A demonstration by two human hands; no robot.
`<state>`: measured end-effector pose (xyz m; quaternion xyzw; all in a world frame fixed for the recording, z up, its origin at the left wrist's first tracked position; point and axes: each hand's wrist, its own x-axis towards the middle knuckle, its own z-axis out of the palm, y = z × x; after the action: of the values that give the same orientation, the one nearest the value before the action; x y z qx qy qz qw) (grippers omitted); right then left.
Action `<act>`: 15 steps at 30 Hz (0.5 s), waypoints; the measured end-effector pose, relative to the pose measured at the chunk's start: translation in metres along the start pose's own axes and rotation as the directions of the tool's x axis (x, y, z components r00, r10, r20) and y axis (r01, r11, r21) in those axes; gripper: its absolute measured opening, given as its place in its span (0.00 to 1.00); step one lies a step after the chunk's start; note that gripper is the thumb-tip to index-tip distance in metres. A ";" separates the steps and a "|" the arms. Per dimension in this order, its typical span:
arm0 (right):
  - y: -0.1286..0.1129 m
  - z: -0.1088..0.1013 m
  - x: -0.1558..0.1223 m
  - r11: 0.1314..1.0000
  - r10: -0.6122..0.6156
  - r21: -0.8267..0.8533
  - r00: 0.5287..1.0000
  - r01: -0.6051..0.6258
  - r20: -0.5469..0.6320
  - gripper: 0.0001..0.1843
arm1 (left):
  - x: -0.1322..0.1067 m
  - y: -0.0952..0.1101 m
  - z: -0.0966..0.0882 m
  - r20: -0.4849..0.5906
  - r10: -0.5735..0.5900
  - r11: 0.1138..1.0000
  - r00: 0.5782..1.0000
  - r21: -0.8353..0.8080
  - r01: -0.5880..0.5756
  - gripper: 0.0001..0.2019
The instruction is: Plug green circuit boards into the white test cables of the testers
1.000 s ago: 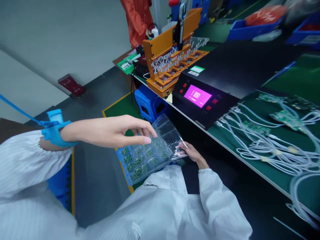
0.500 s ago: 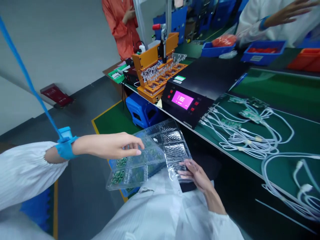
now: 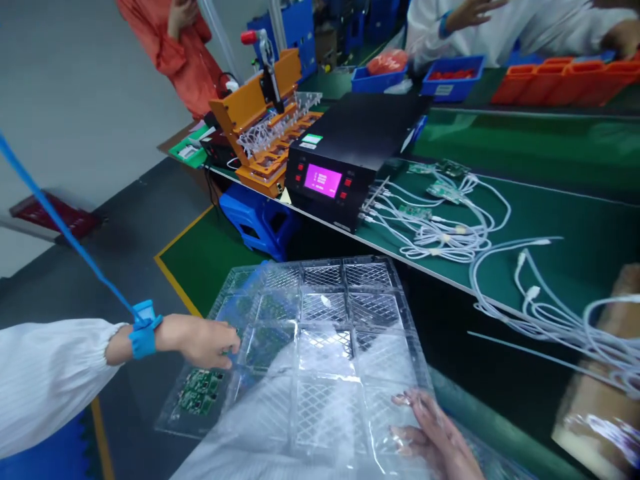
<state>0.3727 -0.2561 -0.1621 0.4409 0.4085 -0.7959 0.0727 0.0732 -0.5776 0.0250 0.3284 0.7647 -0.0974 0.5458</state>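
Note:
A clear plastic compartment tray [image 3: 327, 383] lies tilted across my lap. My right hand [image 3: 430, 427] holds its near right side, the fingers partly seen through the plastic. My left hand [image 3: 205, 341] is at the tray's left edge with fingers bent round it; the fingertips are partly hidden. Below that hand, small green circuit boards [image 3: 200, 392] sit in the corner of another clear tray [image 3: 173, 423], mostly covered by the upper one. A small white piece [image 3: 326, 301] shows in one compartment. A blue wrist strap [image 3: 144, 333] with a cord is on my left wrist.
On the green bench [image 3: 545, 220] are a black tester [image 3: 320, 180] with a lit screen, coiled white cables [image 3: 445, 233], and an orange fixture [image 3: 250, 110]. A blue stool [image 3: 257, 217] stands below. Across the bench, a person in white [image 3: 495, 33] works by blue bins [image 3: 453, 77].
The clear tray has come nearer and spread flatter across my lap. My left hand has gone from above the trays to the left edge. The view has turned right.

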 end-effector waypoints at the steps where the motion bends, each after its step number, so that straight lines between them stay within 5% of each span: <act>1: 0.007 -0.004 -0.007 1.000 -0.011 0.008 0.999 0.012 -0.035 0.27 | 0.002 0.000 0.005 -0.010 -0.005 1.000 1.000 0.006 0.005 0.16; 8: 0.062 -0.054 -0.032 0.993 -0.054 0.094 0.981 0.073 -0.187 0.24 | 0.048 -0.013 0.040 -0.168 0.078 0.996 0.983 0.064 -0.068 0.22; 15: 0.089 -0.100 -0.031 0.973 -0.069 0.199 0.966 0.121 -0.250 0.31 | 0.115 -0.017 0.048 -0.243 0.265 0.959 0.933 0.172 -0.227 0.25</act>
<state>0.4982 -0.2506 -0.2190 0.5194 0.3477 -0.7780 -0.0633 0.0787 -0.5693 -0.1004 0.4694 0.7742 -0.0374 0.4229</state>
